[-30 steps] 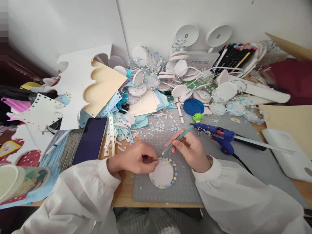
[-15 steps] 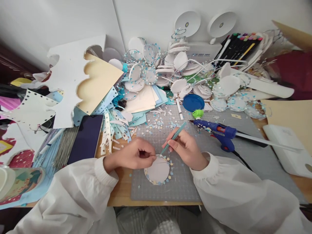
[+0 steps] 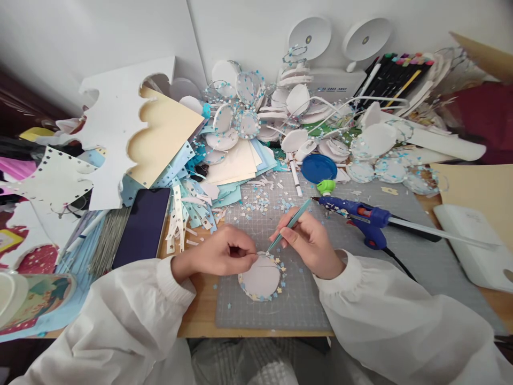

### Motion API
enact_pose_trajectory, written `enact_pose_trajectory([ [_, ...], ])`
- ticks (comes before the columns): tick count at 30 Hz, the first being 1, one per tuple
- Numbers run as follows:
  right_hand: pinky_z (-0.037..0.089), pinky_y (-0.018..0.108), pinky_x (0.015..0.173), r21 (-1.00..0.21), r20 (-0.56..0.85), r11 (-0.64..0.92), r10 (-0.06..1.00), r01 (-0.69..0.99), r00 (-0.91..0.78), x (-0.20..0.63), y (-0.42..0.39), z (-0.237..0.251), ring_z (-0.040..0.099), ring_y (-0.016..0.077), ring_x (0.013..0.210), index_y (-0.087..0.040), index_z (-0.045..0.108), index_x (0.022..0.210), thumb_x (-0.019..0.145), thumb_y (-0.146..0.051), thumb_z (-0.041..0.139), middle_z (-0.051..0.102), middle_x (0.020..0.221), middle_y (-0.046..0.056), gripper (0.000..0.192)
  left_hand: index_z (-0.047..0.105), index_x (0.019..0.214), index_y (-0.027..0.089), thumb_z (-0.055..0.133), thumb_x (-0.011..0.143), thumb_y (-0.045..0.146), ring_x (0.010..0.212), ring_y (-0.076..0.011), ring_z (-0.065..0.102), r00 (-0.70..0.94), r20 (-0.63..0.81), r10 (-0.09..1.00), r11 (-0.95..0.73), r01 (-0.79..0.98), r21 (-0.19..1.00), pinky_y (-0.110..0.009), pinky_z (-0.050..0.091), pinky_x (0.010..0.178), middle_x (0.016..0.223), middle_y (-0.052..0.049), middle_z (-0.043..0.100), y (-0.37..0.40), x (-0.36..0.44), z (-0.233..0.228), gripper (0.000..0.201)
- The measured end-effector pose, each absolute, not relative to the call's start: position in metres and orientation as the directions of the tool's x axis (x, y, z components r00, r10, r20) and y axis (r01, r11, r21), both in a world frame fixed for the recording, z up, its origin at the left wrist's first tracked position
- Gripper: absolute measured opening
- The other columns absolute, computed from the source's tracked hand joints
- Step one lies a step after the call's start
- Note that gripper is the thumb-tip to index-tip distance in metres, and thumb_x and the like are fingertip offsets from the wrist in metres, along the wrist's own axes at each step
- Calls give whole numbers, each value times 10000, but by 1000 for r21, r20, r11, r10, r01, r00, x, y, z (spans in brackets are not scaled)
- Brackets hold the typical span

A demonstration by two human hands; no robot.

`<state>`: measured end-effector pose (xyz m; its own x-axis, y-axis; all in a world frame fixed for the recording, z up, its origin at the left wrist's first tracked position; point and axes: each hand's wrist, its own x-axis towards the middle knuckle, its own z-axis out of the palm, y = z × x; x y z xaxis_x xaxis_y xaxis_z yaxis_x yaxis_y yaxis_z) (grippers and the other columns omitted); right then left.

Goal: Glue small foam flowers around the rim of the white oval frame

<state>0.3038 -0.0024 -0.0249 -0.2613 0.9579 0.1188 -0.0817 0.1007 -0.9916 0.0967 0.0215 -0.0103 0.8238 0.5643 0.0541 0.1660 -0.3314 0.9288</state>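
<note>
Steadying: your left hand (image 3: 224, 255) pinches the paper disc (image 3: 262, 279) rim.
Tweezers (image 3: 289, 225): right hand (image 3: 310, 247) clamped; keep tips low, just above rim.

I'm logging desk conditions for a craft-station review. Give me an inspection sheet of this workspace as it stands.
Surface: grey cutting mat on a wooden desk, strewn with tiny paper stars.
Job's things: white paper disc edged with stars; teal tweezers.
Clutter: blue glue gun, phone, blue lid, paper offcuts, finished discs, markers.
Grippers: left hand pinches the disc's rim; right hand holds the tweezers, tip at the rim.
Cables: black glue gun cord.
Surroundings: white wall, two round lamps.
</note>
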Motion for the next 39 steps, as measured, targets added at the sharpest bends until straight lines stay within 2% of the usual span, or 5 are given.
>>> enact_pose_trajectory([
  [8, 478, 255, 527, -986, 166, 152, 943, -70, -287, 303, -4, -25, 563, 112, 563, -206, 524, 849, 888, -352, 574, 607, 686, 12, 158, 363, 515, 164, 519, 803, 139, 481, -77, 299, 825, 52, 563, -327, 164, 931, -233, 243, 471, 500, 39, 330, 21, 97, -10, 329],
  [15, 495, 279, 566, -979, 205, 198, 937, -53, -282, 303, -5, -28, 638, 152, 672, -217, 517, 880, 896, -373, 557, 618, 739, 27, 162, 369, 512, 163, 515, 814, 170, 482, -78, 308, 821, 41, 570, -327, 180, 928, -229, 249, 465, 503, 35, 341, 21, 97, -9, 335],
  [26, 493, 273, 565, -987, 155, 139, 956, -80, -249, 304, -3, -27, 620, 139, 651, -212, 523, 878, 870, -419, 587, 621, 756, 27, 217, 335, 515, 171, 515, 810, 138, 484, -83, 300, 825, 56, 562, -341, 169, 925, -236, 242, 469, 503, 36, 332, 21, 97, -8, 347],
  [31, 501, 277, 583, -994, 113, 107, 944, -37, -310, 304, -4, -23, 621, 144, 673, -212, 522, 862, 884, -385, 574, 632, 747, 38, 182, 337, 519, 174, 515, 816, 142, 479, -84, 299, 826, 65, 560, -345, 161, 925, -238, 240, 465, 502, 37, 330, 22, 97, -9, 348],
  [39, 484, 269, 539, -997, 72, 75, 952, 0, -297, 304, -4, -21, 601, 135, 601, -206, 512, 846, 874, -411, 582, 629, 698, 31, 218, 328, 520, 176, 512, 825, 154, 485, -88, 298, 834, 53, 549, -346, 169, 923, -248, 242, 474, 502, 34, 331, 22, 97, -8, 357],
])
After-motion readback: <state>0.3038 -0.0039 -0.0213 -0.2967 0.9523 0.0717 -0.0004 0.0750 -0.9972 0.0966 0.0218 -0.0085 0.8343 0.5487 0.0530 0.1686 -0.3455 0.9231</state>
